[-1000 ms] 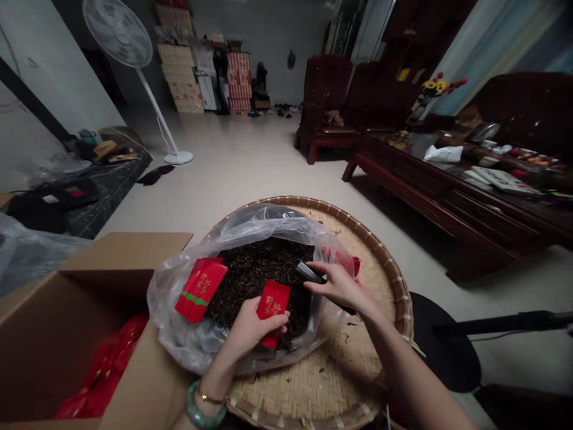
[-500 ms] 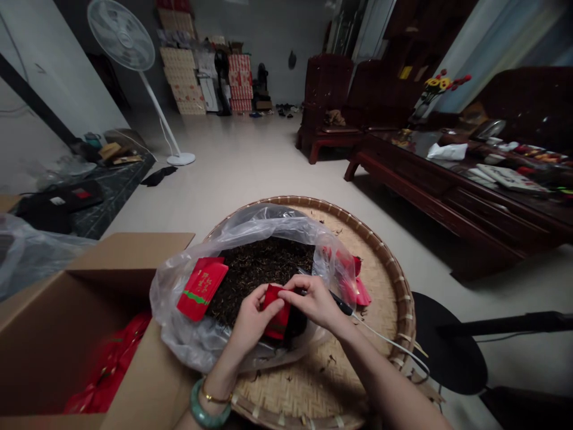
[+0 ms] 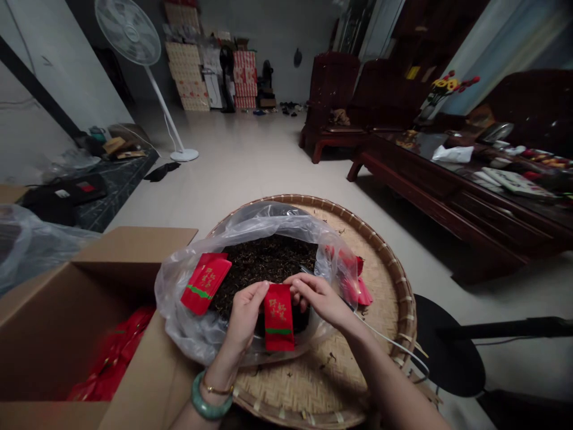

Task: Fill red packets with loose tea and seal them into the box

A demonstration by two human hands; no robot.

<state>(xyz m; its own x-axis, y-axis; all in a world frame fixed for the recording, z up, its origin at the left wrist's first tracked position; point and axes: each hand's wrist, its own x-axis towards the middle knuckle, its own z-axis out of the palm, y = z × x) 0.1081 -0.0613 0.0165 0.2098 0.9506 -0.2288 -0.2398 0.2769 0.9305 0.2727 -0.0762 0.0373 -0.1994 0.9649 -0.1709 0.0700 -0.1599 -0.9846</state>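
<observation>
A red tea packet [image 3: 278, 319] with gold characters and a green band hangs flat between my hands. My left hand [image 3: 245, 310] pinches its top left corner. My right hand [image 3: 317, 295] is closed at its top right edge, some fingers curled behind. Below and beyond lies loose dark tea [image 3: 264, 257] in an opened clear plastic bag [image 3: 179, 334]. More red packets [image 3: 206, 283] rest in a stack on the tea at the left. The bag sits on a round woven bamboo tray [image 3: 331, 382].
At the left stands an open cardboard box [image 3: 134, 245] with red packets [image 3: 119, 358] inside. Crumpled red packets [image 3: 360, 286] lie right of the bag. A white cable [image 3: 389, 340] crosses the tray's right rim. A black stand base [image 3: 452, 346] is on the floor at right.
The packet has turned from tilted and partly covered by my fingers to hanging flat, its printed face showing. My left thumb has moved up to its top corner. The view has shifted slightly.
</observation>
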